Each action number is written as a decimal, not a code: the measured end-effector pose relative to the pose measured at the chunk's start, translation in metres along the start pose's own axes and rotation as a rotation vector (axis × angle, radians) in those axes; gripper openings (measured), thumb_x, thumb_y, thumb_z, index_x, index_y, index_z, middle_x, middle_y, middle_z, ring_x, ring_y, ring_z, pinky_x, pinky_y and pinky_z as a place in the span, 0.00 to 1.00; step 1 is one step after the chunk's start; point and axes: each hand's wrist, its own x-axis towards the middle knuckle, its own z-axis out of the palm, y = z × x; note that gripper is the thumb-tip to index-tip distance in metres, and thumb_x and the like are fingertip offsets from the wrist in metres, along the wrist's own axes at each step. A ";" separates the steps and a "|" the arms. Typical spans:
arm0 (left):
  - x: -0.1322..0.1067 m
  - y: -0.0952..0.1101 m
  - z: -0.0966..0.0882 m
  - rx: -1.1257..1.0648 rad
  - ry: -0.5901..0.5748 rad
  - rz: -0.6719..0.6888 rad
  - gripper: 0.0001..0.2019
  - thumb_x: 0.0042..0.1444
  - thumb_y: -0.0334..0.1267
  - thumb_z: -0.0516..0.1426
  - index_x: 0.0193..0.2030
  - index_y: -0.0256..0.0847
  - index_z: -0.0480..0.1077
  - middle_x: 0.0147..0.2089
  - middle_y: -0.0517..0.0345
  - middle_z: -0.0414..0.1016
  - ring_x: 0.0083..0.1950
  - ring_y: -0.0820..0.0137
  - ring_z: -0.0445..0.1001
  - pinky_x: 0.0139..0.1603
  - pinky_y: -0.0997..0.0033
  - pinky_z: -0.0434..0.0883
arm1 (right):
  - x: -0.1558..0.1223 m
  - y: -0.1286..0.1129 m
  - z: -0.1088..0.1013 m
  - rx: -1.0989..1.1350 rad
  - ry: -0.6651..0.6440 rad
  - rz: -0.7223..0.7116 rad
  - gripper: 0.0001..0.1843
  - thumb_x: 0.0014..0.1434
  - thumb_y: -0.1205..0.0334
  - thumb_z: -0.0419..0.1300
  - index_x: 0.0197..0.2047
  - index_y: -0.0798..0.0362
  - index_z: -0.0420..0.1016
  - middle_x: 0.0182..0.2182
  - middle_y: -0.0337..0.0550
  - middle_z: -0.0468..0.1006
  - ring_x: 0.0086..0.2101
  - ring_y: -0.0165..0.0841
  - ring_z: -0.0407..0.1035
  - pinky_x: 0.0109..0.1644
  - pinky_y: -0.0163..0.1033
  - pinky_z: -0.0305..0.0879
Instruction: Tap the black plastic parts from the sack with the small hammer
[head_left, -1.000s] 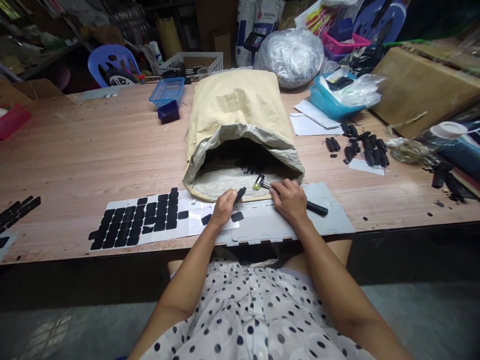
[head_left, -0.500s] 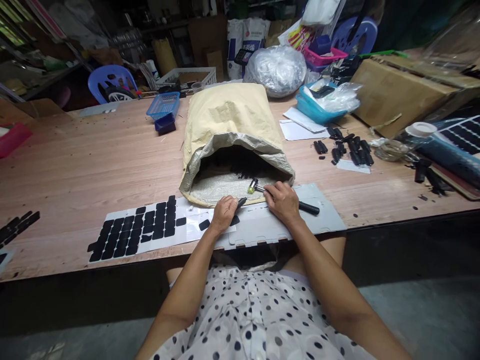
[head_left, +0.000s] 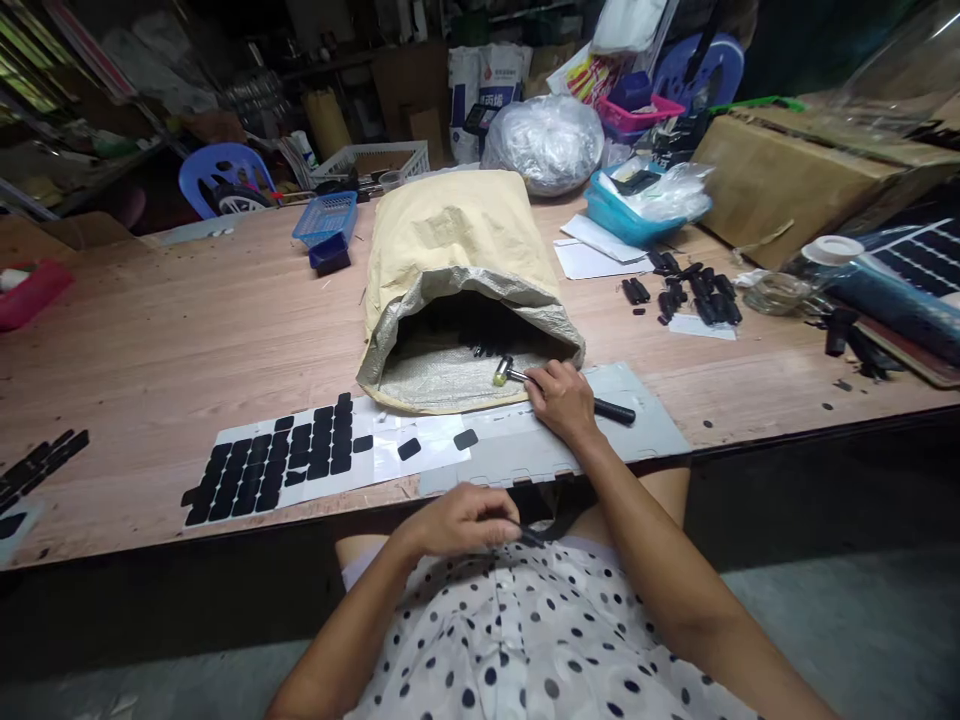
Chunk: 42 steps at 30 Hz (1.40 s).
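Observation:
My right hand (head_left: 561,400) is closed round a small mallet (head_left: 611,409) with a black handle and a yellow-and-black head (head_left: 501,371); it rests on a grey board (head_left: 637,440) at the mouth of an open tan sack (head_left: 465,270). My left hand (head_left: 459,520) is off the table, over my lap, with its fingers pinched on a small black piece (head_left: 529,538). A white backing sheet (head_left: 300,470) with several black pads lies to the left, and two loose black pads (head_left: 409,448) sit beside it.
Black cylindrical parts (head_left: 694,292) are scattered at the right beside white papers (head_left: 600,250) and a blue tray (head_left: 637,215). A blue basket (head_left: 326,215) stands at the back left, a cardboard box (head_left: 795,180) at the back right, and more black strips (head_left: 41,465) at the far left.
My left hand has left the table's front edge with the black piece and dropped back over my lap. My right hand and the mallet have stayed in place.

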 end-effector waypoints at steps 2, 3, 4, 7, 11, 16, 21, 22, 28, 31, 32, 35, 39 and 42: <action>-0.002 -0.020 0.017 0.063 0.059 -0.125 0.15 0.60 0.50 0.60 0.39 0.38 0.76 0.33 0.60 0.76 0.35 0.71 0.71 0.38 0.73 0.67 | 0.000 0.000 0.001 0.005 0.003 0.002 0.14 0.67 0.60 0.54 0.44 0.49 0.82 0.35 0.46 0.75 0.39 0.39 0.62 0.42 0.41 0.54; -0.001 -0.033 0.024 0.103 0.122 -0.204 0.13 0.59 0.48 0.60 0.40 0.39 0.77 0.34 0.60 0.77 0.36 0.70 0.72 0.40 0.73 0.67 | 0.000 0.000 0.001 0.007 0.004 0.004 0.14 0.67 0.60 0.54 0.44 0.49 0.82 0.35 0.46 0.75 0.39 0.39 0.62 0.42 0.41 0.54; 0.001 -0.046 0.030 0.140 0.184 -0.296 0.13 0.58 0.46 0.60 0.41 0.39 0.77 0.35 0.59 0.78 0.37 0.68 0.73 0.41 0.71 0.68 | 0.000 -0.001 0.001 0.009 0.004 0.006 0.14 0.67 0.60 0.54 0.43 0.49 0.82 0.35 0.46 0.75 0.39 0.39 0.62 0.43 0.41 0.54; 0.008 -0.079 0.042 0.210 0.338 -0.557 0.15 0.60 0.42 0.57 0.50 0.42 0.77 0.43 0.56 0.81 0.46 0.62 0.77 0.48 0.67 0.71 | 0.001 -0.001 0.002 0.011 0.008 0.009 0.13 0.67 0.60 0.54 0.43 0.49 0.82 0.35 0.47 0.74 0.39 0.39 0.62 0.42 0.41 0.53; 0.007 -0.082 0.041 0.284 0.312 -0.625 0.19 0.61 0.40 0.57 0.59 0.44 0.75 0.50 0.52 0.81 0.52 0.59 0.78 0.54 0.64 0.71 | 0.000 0.001 0.002 0.008 0.012 -0.009 0.13 0.67 0.61 0.54 0.44 0.49 0.81 0.34 0.47 0.73 0.39 0.39 0.61 0.41 0.41 0.53; -0.001 -0.027 0.003 0.156 -0.035 -0.123 0.16 0.61 0.49 0.60 0.50 0.42 0.80 0.46 0.53 0.83 0.45 0.64 0.79 0.48 0.68 0.73 | -0.001 0.002 0.004 -0.007 0.031 -0.024 0.13 0.66 0.61 0.54 0.43 0.49 0.81 0.34 0.46 0.73 0.39 0.39 0.61 0.41 0.41 0.52; 0.054 0.014 -0.085 0.148 0.497 -0.025 0.15 0.63 0.48 0.59 0.45 0.40 0.80 0.40 0.55 0.83 0.38 0.68 0.78 0.42 0.70 0.74 | -0.003 0.001 0.004 0.001 0.049 -0.028 0.13 0.66 0.60 0.54 0.42 0.49 0.81 0.33 0.46 0.73 0.38 0.39 0.61 0.41 0.41 0.53; 0.072 0.017 -0.103 0.216 0.684 -0.037 0.13 0.63 0.45 0.59 0.44 0.39 0.80 0.42 0.54 0.83 0.40 0.67 0.79 0.43 0.70 0.74 | -0.003 0.001 0.004 0.004 0.049 -0.029 0.13 0.66 0.60 0.54 0.42 0.49 0.81 0.33 0.46 0.73 0.38 0.39 0.61 0.41 0.41 0.53; 0.149 0.015 -0.166 0.519 0.997 -0.458 0.13 0.63 0.35 0.56 0.49 0.39 0.81 0.51 0.46 0.83 0.55 0.58 0.80 0.51 0.68 0.73 | -0.002 0.000 0.003 0.023 0.033 -0.034 0.13 0.66 0.61 0.54 0.42 0.49 0.81 0.33 0.46 0.73 0.38 0.39 0.61 0.42 0.41 0.55; 0.155 0.007 -0.166 0.602 0.916 -0.455 0.13 0.64 0.42 0.57 0.49 0.43 0.81 0.50 0.46 0.84 0.55 0.56 0.80 0.49 0.67 0.73 | -0.002 0.000 0.002 0.025 0.028 -0.035 0.14 0.67 0.60 0.54 0.42 0.49 0.82 0.33 0.46 0.73 0.38 0.39 0.62 0.43 0.41 0.55; 0.154 0.005 -0.166 0.617 0.901 -0.425 0.14 0.64 0.43 0.58 0.49 0.43 0.81 0.50 0.47 0.84 0.55 0.56 0.80 0.49 0.67 0.73 | -0.002 0.000 0.002 0.025 0.025 -0.035 0.14 0.67 0.60 0.54 0.43 0.49 0.82 0.34 0.46 0.74 0.38 0.39 0.62 0.43 0.41 0.56; 0.145 -0.002 -0.164 0.604 0.917 -0.350 0.13 0.62 0.41 0.59 0.49 0.40 0.81 0.48 0.47 0.84 0.51 0.58 0.80 0.48 0.68 0.73 | -0.002 0.001 0.002 0.024 0.013 -0.025 0.14 0.67 0.60 0.54 0.43 0.49 0.82 0.34 0.47 0.74 0.39 0.39 0.62 0.43 0.41 0.56; 0.114 -0.008 -0.151 0.524 0.950 -0.177 0.10 0.59 0.39 0.61 0.44 0.40 0.80 0.40 0.54 0.83 0.40 0.65 0.79 0.44 0.69 0.72 | -0.001 0.001 0.002 0.038 -0.007 -0.003 0.14 0.67 0.60 0.54 0.44 0.49 0.82 0.34 0.47 0.74 0.39 0.40 0.62 0.43 0.41 0.55; 0.084 -0.016 -0.122 0.473 0.869 -0.010 0.08 0.55 0.39 0.63 0.41 0.42 0.79 0.39 0.58 0.81 0.36 0.69 0.75 0.40 0.70 0.72 | 0.000 0.000 0.001 0.044 -0.018 0.020 0.13 0.66 0.60 0.55 0.44 0.49 0.82 0.36 0.47 0.74 0.40 0.40 0.62 0.44 0.41 0.56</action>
